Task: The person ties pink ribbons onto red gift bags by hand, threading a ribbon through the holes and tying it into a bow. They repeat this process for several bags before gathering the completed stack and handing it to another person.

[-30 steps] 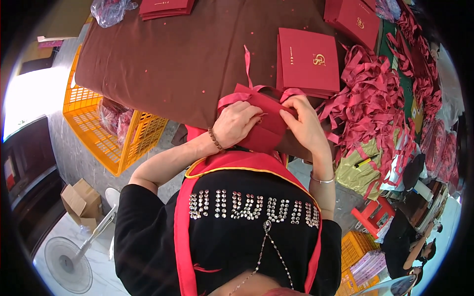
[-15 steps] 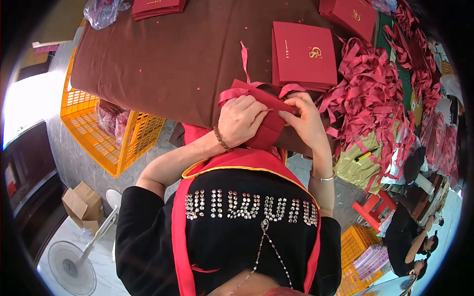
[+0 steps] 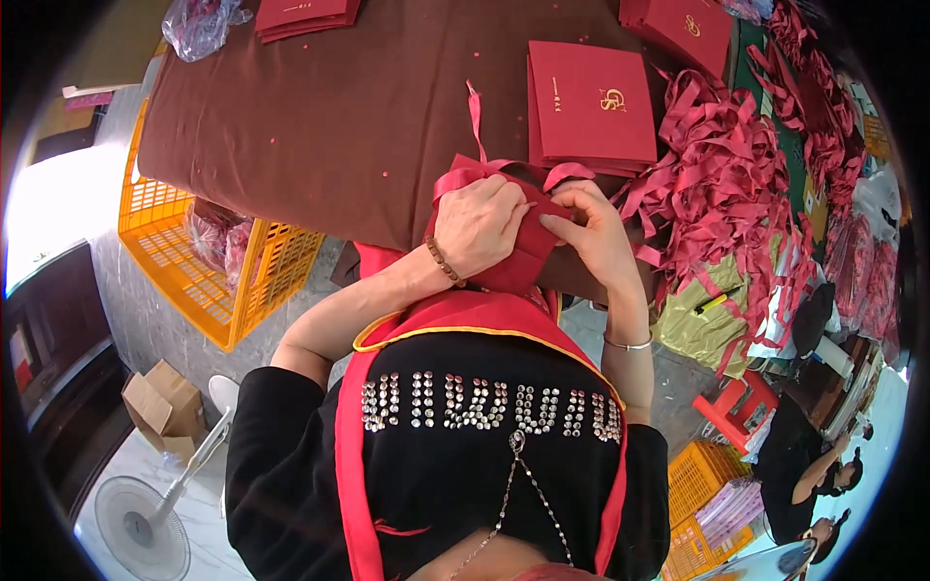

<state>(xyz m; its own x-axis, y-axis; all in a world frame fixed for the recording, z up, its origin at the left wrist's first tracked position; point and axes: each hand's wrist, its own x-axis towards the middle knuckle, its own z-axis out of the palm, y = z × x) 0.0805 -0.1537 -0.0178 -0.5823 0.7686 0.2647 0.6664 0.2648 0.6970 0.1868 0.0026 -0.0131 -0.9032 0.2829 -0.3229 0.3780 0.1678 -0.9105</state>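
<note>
A red paper bag [image 3: 518,247] is held at the near edge of the cloth-covered table, just in front of my apron. My left hand [image 3: 481,225] is closed on its upper part, thumb and index finger pinched together near the edge. At the bag's right side, my right hand [image 3: 593,232] grips the edge between thumb and bent fingers. A red ribbon [image 3: 567,174] loops out above my right hand, and another ribbon end [image 3: 475,116] sticks up beyond the bag. What lies under my left fingers is hidden.
A stack of flat red bags [image 3: 593,107] lies just beyond my hands. Right of it is a big heap of red ribbons [image 3: 722,165]. The brown tablecloth [image 3: 291,136] spreads left. A yellow crate [image 3: 218,281], a white fan [image 3: 140,528] and a red stool [image 3: 738,412] stand lower down. Two people are at far right.
My left hand has turned slightly and shifted a little right along the bag. The bag's upper edge has tilted a bit. My right hand keeps nearly the same place.
</note>
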